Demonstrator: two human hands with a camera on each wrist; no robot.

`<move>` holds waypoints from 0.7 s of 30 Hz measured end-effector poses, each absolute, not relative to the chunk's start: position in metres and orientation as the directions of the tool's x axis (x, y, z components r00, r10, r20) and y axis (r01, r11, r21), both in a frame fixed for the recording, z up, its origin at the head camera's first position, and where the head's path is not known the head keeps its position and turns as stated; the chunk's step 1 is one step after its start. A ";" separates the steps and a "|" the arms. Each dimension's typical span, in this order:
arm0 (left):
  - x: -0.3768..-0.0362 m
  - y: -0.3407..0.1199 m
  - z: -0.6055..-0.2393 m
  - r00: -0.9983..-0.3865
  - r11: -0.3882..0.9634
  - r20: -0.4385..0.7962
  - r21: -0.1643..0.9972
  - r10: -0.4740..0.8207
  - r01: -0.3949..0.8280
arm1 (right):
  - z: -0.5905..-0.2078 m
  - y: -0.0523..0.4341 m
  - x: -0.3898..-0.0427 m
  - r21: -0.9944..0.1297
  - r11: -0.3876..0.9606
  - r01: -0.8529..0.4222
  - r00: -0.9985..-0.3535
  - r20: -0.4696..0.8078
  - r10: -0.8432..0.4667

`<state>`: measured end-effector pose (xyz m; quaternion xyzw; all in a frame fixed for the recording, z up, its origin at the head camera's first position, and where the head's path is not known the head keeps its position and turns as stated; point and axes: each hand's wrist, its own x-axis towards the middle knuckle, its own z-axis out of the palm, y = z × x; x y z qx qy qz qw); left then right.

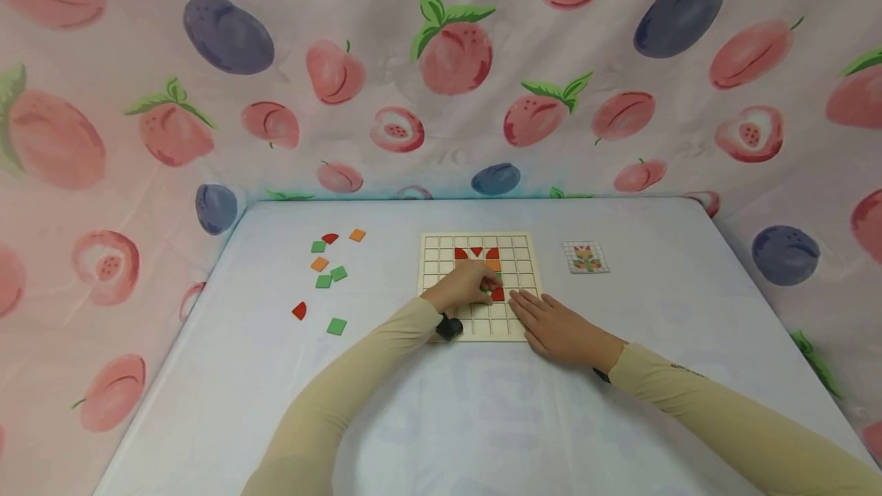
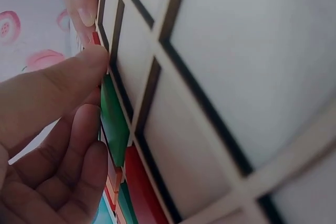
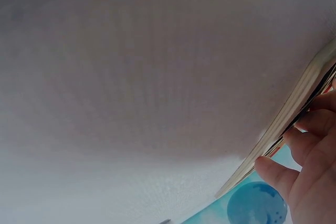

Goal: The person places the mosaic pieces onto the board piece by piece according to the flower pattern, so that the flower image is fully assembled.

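A pale wooden grid board (image 1: pixel 517 320) lies flat on the table. My left hand (image 1: pixel 463 285) reaches over its middle, thumb and index finger curled at a red quarter-round tile (image 1: pixel 498 295) and pinching at its edges. Just beside the thumb, a green tile (image 2: pixel 113 119) sits in the grid. The left hand covers part of the pattern; red tiles (image 1: pixel 492 253) and an orange tile (image 1: pixel 493 265) show above it. My right hand (image 1: pixel 565 330) rests with straight fingers on the board's right edge, fingertips (image 3: pixel 265 166) at the rim in the right wrist view.
Loose tiles lie on the table left of the board: several green ones (image 1: pixel 336 326), orange ones (image 1: pixel 357 235) and red ones (image 1: pixel 299 311). A small pattern card (image 1: pixel 586 257) lies to the board's right. Behind the table hangs a fruit-printed cloth (image 1: pixel 441 151).
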<state>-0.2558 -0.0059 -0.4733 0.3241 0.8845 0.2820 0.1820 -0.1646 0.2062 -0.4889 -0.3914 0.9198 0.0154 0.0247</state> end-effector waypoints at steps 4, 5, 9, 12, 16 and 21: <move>-0.255 -0.006 -0.475 -0.731 0.625 -0.123 0.624 0.672 0.470 | -0.489 0.206 -0.165 0.012 0.695 -0.719 -0.694 -0.063 -0.717; -0.255 -0.006 -0.475 -0.732 0.623 -0.119 0.626 0.671 0.470 | -0.489 0.206 -0.165 0.011 0.696 -0.718 -0.695 -0.065 -0.716; -0.254 -0.006 -0.476 -0.731 0.622 -0.113 0.621 0.673 0.477 | -0.489 0.206 -0.165 0.005 0.696 -0.718 -0.695 -0.066 -0.716; -0.255 -0.005 -0.475 -0.728 0.628 -0.121 0.612 0.674 0.480 | -0.489 0.206 -0.165 0.012 0.692 -0.722 -0.691 -0.058 -0.720; -0.255 -0.005 -0.474 -0.727 0.640 -0.141 0.603 0.672 0.475 | -0.489 0.206 -0.165 0.027 0.686 -0.727 -0.687 -0.048 -0.725; -0.254 -0.006 -0.474 -0.731 0.637 -0.139 0.614 0.668 0.466 | -0.487 0.206 -0.164 0.020 0.689 -0.725 -0.689 -0.049 -0.723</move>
